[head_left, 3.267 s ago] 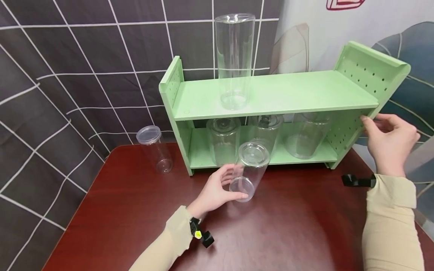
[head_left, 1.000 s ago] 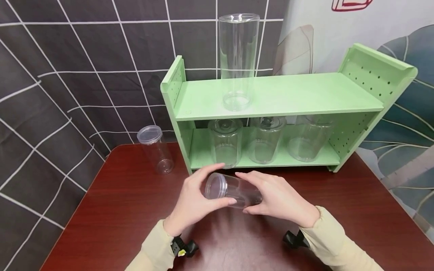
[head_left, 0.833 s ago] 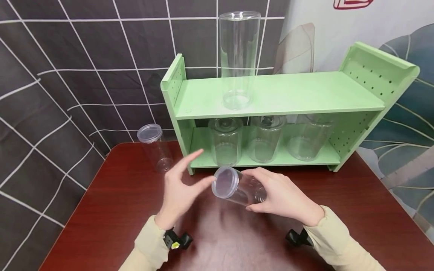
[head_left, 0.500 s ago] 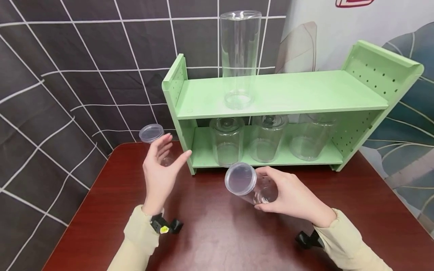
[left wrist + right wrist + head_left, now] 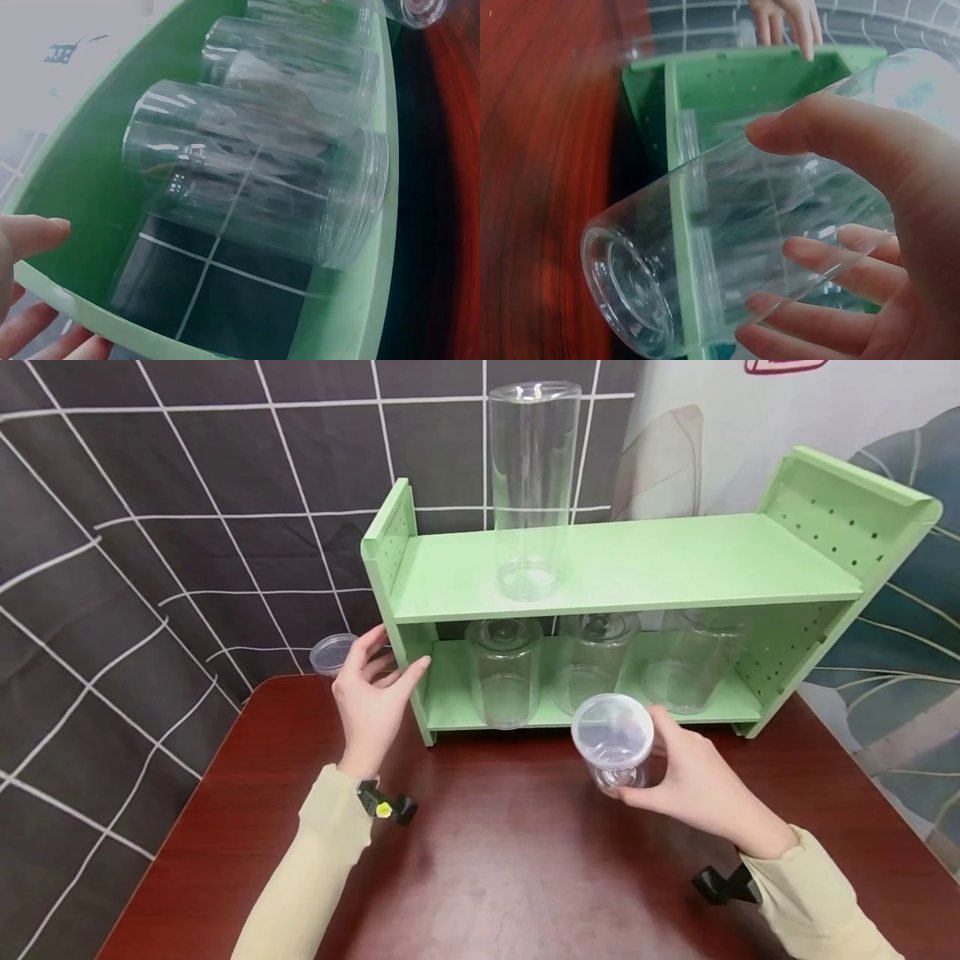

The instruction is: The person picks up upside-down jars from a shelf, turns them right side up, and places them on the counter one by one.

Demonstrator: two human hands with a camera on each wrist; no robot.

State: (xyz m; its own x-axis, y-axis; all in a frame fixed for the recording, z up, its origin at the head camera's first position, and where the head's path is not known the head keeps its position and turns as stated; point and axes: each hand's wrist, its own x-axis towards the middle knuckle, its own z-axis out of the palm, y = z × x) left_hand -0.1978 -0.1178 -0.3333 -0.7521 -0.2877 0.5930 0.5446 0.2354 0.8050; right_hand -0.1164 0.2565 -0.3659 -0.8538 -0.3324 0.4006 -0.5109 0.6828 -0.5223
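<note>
My right hand (image 5: 701,785) holds a clear plastic jar (image 5: 613,732) with a translucent lid, thumb and fingers around its side, in front of the green shelf (image 5: 660,560). In the right wrist view the jar's ridged bottom (image 5: 634,281) overlaps the shelf's edge. My left hand (image 5: 367,710) grips the shelf's left side panel, thumb (image 5: 37,234) inside and fingers (image 5: 30,330) outside. Three larger clear jars stand on the lower level: a left jar (image 5: 504,672), a middle jar (image 5: 588,668) and a right jar (image 5: 682,664).
A tall clear cylinder (image 5: 532,485) stands on the upper level. Left of the shelf is another lidded jar (image 5: 330,652), mostly hidden behind my left hand. The shelf stands on a dark red table (image 5: 495,860), with a dark gridded cloth (image 5: 247,460) behind.
My right hand left the shelf's right panel and took the jar from my left hand, then carried it right and turned its lid upward. My left hand moved to the shelf's left panel.
</note>
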